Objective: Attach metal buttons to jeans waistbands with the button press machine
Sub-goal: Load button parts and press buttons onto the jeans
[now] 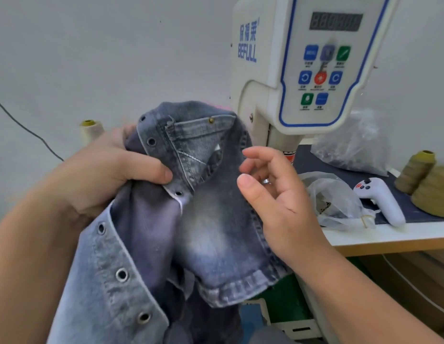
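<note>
A faded blue denim garment [211,234] with a row of metal eyelets down its edge hangs between my hands. My left hand [109,170] grips a fold of it near the top, thumb pressed on the cloth. My right hand [273,194] hovers at the garment's right edge, fingers loosely curled and thumb out. A small shiny metal piece [265,181] shows among those fingers; whether it is a ring or a button is unclear. A brass rivet [211,120] sits on the pocket corner. The white button press machine [290,70] stands just behind the garment.
On the dark table top [345,175] lie clear plastic bags [335,199], a white handheld controller [379,199] and olive thread cones [424,180]. A cream thread cone [90,131] stands at the left against the wall. A thin cable [27,130] runs down the wall.
</note>
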Available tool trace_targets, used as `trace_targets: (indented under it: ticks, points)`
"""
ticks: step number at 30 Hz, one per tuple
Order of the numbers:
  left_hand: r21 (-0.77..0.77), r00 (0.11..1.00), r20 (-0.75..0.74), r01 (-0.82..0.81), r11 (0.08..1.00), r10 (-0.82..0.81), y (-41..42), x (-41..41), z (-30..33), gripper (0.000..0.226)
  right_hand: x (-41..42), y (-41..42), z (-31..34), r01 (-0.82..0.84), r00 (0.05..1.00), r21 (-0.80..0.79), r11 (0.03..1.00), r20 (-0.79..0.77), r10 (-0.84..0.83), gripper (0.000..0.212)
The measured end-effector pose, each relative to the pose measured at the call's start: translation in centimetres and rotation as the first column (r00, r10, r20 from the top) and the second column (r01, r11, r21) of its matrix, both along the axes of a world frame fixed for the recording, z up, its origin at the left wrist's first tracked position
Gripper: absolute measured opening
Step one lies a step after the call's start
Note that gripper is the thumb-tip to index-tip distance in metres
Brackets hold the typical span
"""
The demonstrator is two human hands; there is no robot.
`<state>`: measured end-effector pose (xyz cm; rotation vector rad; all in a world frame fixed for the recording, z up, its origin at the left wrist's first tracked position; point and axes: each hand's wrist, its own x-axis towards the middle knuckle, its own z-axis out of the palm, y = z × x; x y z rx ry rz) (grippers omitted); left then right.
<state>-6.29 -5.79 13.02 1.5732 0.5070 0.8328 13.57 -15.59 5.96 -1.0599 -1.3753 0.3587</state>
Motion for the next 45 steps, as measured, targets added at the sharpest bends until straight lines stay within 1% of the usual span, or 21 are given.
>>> trace_targets:
  ticks: [4, 6, 9, 10, 13, 15, 18, 20, 23, 24, 25, 26, 28, 30, 34, 37, 39, 41, 42, 43, 45]
  points:
    - [-0.195, 0.977, 0.023, 0.211, 0.958, -0.211, -0.6, 1.4, -2.3, 0.050, 0.2, -0.6, -0.1, 0.058, 0.998, 0.025, 0.998, 0.028, -0.059, 0.032]
    - [-0.263, 0.946, 0.052, 0.323, 0.909, -0.321, -1.0, 2.4, -3.6, 0.052, 0.4, -0.9, -0.1, 0.107, 0.989, 0.042, 0.993, 0.097, -0.110, 0.033]
    - [-0.308, 0.822, 0.182, 0.569, 0.762, -0.540, -1.5, 3.6, -4.7, 0.064, 1.0, -1.4, -0.1, 0.194, 0.954, 0.032, 0.980, 0.226, -0.196, 0.030]
    - [-0.315, 0.785, 0.218, 0.619, 0.720, -0.580, -1.6, 3.9, -4.9, 0.066, 1.2, -1.7, -0.2, 0.210, 0.946, 0.031, 0.977, 0.248, -0.211, 0.027]
    - [-0.371, 0.805, 0.195, 0.590, 0.717, -0.561, -1.3, 4.3, -6.0, 0.064, 1.6, -2.6, -0.4, 0.256, 0.923, 0.080, 0.963, 0.275, -0.268, 0.015]
    - [-0.405, 0.769, 0.205, 0.630, 0.663, -0.606, -1.3, 4.5, -6.4, 0.057, 1.7, -3.1, -0.6, 0.264, 0.916, 0.121, 0.957, 0.279, -0.288, 0.011]
    - [-0.453, 0.712, 0.242, 0.684, 0.572, -0.660, -1.4, 4.8, -6.5, 0.057, 1.7, -3.7, -0.9, 0.239, 0.918, 0.143, 0.961, 0.289, -0.271, 0.015]
    - [-0.474, 0.649, 0.318, 0.740, 0.478, -0.691, -1.3, 4.8, -6.8, 0.050, 1.6, -4.0, -1.2, 0.229, 0.923, 0.117, 0.966, 0.289, -0.254, 0.017]
    - [-0.512, 0.662, 0.289, 0.717, 0.473, -0.691, -1.2, 5.3, -7.7, 0.040, 1.6, -4.5, -2.1, 0.231, 0.931, 0.037, 0.972, 0.281, -0.232, 0.017]
    - [-0.533, 0.648, 0.319, 0.726, 0.434, -0.692, -1.2, 5.5, -8.0, 0.040, 1.7, -4.6, -2.5, 0.234, 0.936, -0.001, 0.972, 0.272, -0.225, 0.018]
    - [-0.556, 0.655, 0.325, 0.716, 0.423, -0.682, -1.2, 5.7, -8.1, 0.042, 1.7, -4.9, -2.9, 0.236, 0.942, -0.044, 0.971, 0.256, -0.217, 0.019]
    - [-0.576, 0.707, 0.259, 0.660, 0.482, -0.658, -1.1, 5.9, -8.3, 0.044, 1.8, -5.1, -3.4, 0.233, 0.950, -0.084, 0.969, 0.231, -0.209, 0.020]
    - [-0.575, 0.835, 0.062, 0.478, 0.664, -0.547, -0.9, 6.1, -9.0, 0.051, 2.2, -5.5, -4.2, 0.214, 0.967, -0.147, 0.966, 0.175, -0.188, 0.019]
    - [-0.547, 0.884, -0.020, 0.381, 0.746, -0.466, -0.8, 6.2, -9.3, 0.051, 2.6, -5.7, -4.8, 0.216, 0.966, -0.170, 0.961, 0.182, -0.185, 0.019]
    - [-0.452, 0.916, -0.131, 0.285, 0.845, -0.379, -1.3, 6.9, -9.0, 0.042, 3.9, -5.8, -5.6, 0.239, 0.961, -0.275, 0.931, 0.204, -0.187, 0.018]
    - [-0.401, 0.917, -0.159, 0.278, 0.873, -0.365, -1.6, 7.4, -9.3, 0.034, 5.0, -5.6, -5.7, 0.269, 0.949, -0.383, 0.883, 0.264, -0.175, 0.017]
    - [-0.357, 0.902, -0.190, 0.306, 0.883, -0.389, -1.8, 7.7, -9.4, 0.035, 5.8, -5.3, -5.5, 0.289, 0.946, -0.478, 0.829, 0.276, -0.170, 0.031]
    - [-0.279, 0.887, -0.256, 0.314, 0.908, -0.385, -2.0, 7.9, -9.5, 0.036, 6.5, -5.0, -4.9, 0.304, 0.944, -0.605, 0.736, 0.296, -0.147, 0.052]
    - [-0.231, 0.879, -0.295, 0.316, 0.920, -0.376, -2.0, 8.0, -9.5, 0.037, 6.7, -4.9, -4.7, 0.304, 0.941, -0.647, 0.699, 0.317, -0.117, 0.056]
    - [-0.181, 0.870, -0.336, 0.315, 0.932, -0.359, -2.1, 8.0, -9.5, 0.038, 7.0, -4.8, -4.7, 0.303, 0.937, -0.665, 0.682, 0.339, -0.086, 0.050]
    - [-0.087, 0.854, -0.422, 0.297, 0.951, -0.305, -2.1, 8.1, -9.4, 0.040, 7.2, -4.8, -4.8, 0.298, 0.928, -0.653, 0.696, 0.370, -0.050, 0.030]
